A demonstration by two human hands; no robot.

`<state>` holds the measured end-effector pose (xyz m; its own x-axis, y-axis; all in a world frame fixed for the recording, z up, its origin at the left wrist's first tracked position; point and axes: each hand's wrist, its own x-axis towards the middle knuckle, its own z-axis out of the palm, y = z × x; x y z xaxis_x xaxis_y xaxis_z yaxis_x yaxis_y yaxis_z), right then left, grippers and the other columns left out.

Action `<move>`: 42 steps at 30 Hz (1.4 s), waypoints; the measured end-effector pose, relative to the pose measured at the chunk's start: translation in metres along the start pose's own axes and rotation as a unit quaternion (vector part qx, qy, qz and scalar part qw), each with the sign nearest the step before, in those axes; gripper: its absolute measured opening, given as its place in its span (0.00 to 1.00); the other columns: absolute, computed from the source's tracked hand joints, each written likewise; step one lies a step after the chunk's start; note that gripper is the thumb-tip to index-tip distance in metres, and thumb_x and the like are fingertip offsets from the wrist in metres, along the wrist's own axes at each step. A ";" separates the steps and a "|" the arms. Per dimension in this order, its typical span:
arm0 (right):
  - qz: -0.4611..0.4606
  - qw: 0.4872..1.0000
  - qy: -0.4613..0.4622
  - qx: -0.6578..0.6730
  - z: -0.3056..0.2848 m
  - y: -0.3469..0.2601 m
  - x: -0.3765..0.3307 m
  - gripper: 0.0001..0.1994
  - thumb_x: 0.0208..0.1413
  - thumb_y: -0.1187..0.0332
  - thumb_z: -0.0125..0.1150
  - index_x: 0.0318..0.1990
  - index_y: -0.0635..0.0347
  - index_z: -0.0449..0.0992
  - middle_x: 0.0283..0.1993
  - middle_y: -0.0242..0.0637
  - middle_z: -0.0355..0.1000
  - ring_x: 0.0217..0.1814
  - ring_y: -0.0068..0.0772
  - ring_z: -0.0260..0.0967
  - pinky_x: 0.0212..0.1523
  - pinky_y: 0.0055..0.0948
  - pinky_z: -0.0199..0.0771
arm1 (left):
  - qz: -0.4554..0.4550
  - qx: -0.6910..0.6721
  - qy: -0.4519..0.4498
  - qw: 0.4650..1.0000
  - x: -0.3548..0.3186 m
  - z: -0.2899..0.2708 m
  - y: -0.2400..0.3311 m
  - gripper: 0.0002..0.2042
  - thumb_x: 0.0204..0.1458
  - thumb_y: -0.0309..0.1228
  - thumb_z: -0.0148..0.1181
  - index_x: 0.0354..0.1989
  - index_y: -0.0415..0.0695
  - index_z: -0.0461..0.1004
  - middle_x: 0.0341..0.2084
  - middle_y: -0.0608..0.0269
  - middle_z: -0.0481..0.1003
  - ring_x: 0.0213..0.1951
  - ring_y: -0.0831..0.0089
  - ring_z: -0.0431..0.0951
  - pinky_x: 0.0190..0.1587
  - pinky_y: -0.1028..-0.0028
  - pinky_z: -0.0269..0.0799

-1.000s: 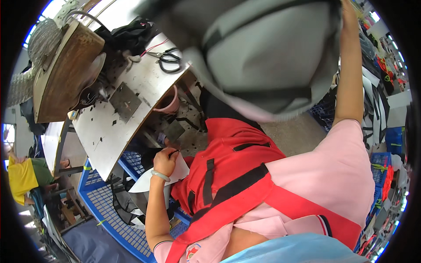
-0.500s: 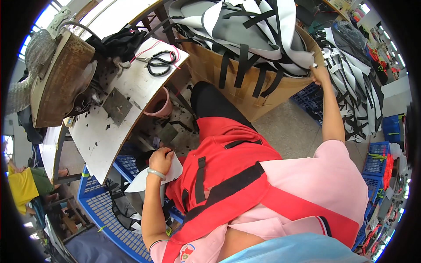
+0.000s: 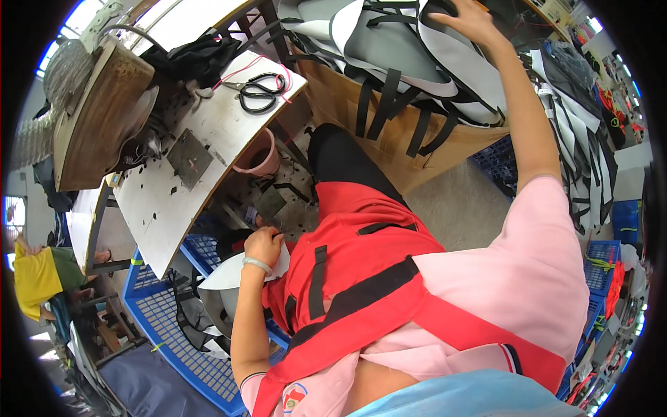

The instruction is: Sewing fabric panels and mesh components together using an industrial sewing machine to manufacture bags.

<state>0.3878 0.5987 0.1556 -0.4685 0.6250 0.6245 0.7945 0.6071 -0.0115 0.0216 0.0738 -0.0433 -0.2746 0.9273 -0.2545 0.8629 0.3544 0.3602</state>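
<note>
My right hand (image 3: 470, 25) reaches over the cardboard box (image 3: 399, 149) with its fingers spread, above the pile of white and grey fabric pieces (image 3: 389, 43). Black straps on these pieces hang down over the box's near side. Low on the left, beside my red apron (image 3: 368, 240), my left hand (image 3: 264, 244) has its fingers curled round the top of a white fabric piece (image 3: 233, 272). A pale bangle circles that wrist. The lower part of the piece hangs over a blue plastic basket (image 3: 177, 340), partly hidden by my forearm.
Black-handled scissors (image 3: 258, 93) and a red cord lie on the white worktable (image 3: 160, 222), near a rusty-brown machine (image 3: 97, 115). A pink bucket (image 3: 260, 154) stands below. Strapped white pieces (image 3: 580, 153) are heaped at right. A person in yellow (image 3: 38, 281) is at far left.
My right hand has let go of the white piece's edge at the box's right side and moved up and away over the pile, fingers opening. The left hand has barely moved.
</note>
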 end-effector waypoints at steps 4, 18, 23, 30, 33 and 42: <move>0.053 0.968 -0.169 -0.175 0.092 0.036 -0.004 0.34 0.55 0.55 0.59 0.69 0.28 0.54 0.74 0.40 0.47 0.71 0.46 0.54 0.64 0.60 0.55 | -0.003 -0.009 0.018 1.000 -0.003 -0.002 0.002 0.10 0.50 0.36 0.59 0.31 0.42 0.79 0.31 0.50 0.78 0.37 0.51 0.78 0.41 0.58 0.72; 0.157 0.862 -0.321 0.358 0.162 0.124 -0.111 0.23 0.62 0.70 0.42 0.65 0.63 0.62 0.66 0.46 0.61 0.68 0.37 0.57 0.69 0.31 0.51 | 0.004 0.069 -0.034 0.997 0.015 0.021 0.000 0.10 0.50 0.35 0.56 0.29 0.43 0.80 0.33 0.51 0.79 0.39 0.55 0.80 0.43 0.57 0.72; 0.021 0.979 -0.181 -0.092 0.019 0.021 -0.048 0.21 0.57 0.66 0.51 0.59 0.45 0.72 0.57 0.46 0.71 0.60 0.48 0.67 0.57 0.40 0.67 | -0.015 0.048 -0.005 0.999 0.010 0.024 -0.001 0.09 0.49 0.37 0.59 0.30 0.44 0.80 0.31 0.51 0.80 0.39 0.53 0.80 0.43 0.58 0.72; -0.175 0.799 -0.358 0.450 0.050 -0.317 -0.129 0.19 0.58 0.67 0.57 0.58 0.54 0.72 0.54 0.40 0.71 0.55 0.33 0.70 0.57 0.30 0.67 | -0.057 0.066 -0.050 0.995 0.009 0.031 0.009 0.10 0.49 0.36 0.59 0.33 0.43 0.81 0.34 0.52 0.80 0.42 0.59 0.80 0.49 0.64 0.67; -0.370 0.610 -0.452 0.536 0.058 -0.470 -0.195 0.30 0.52 0.69 0.62 0.64 0.55 0.63 0.64 0.43 0.63 0.66 0.38 0.60 0.63 0.34 0.62 | -0.060 0.039 -0.041 0.997 0.018 0.047 0.005 0.19 0.47 0.36 0.59 0.47 0.41 0.77 0.51 0.50 0.75 0.52 0.58 0.75 0.59 0.59 0.62; -0.709 0.550 -0.383 0.219 0.027 -0.711 -0.290 0.23 0.46 0.58 0.66 0.52 0.47 0.74 0.44 0.43 0.76 0.54 0.47 0.68 0.59 0.43 0.57 | 0.062 -0.354 0.296 0.885 0.004 0.112 -0.007 0.23 0.60 0.35 0.50 0.65 0.49 0.61 0.67 0.55 0.56 0.67 0.59 0.55 0.67 0.63 0.51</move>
<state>-0.0520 -0.0012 -0.0387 -0.6549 -0.7087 -0.2623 -0.6711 0.7050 -0.2292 0.0618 0.0620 -0.1470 -0.5507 0.7914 0.2653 0.4778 0.0383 0.8776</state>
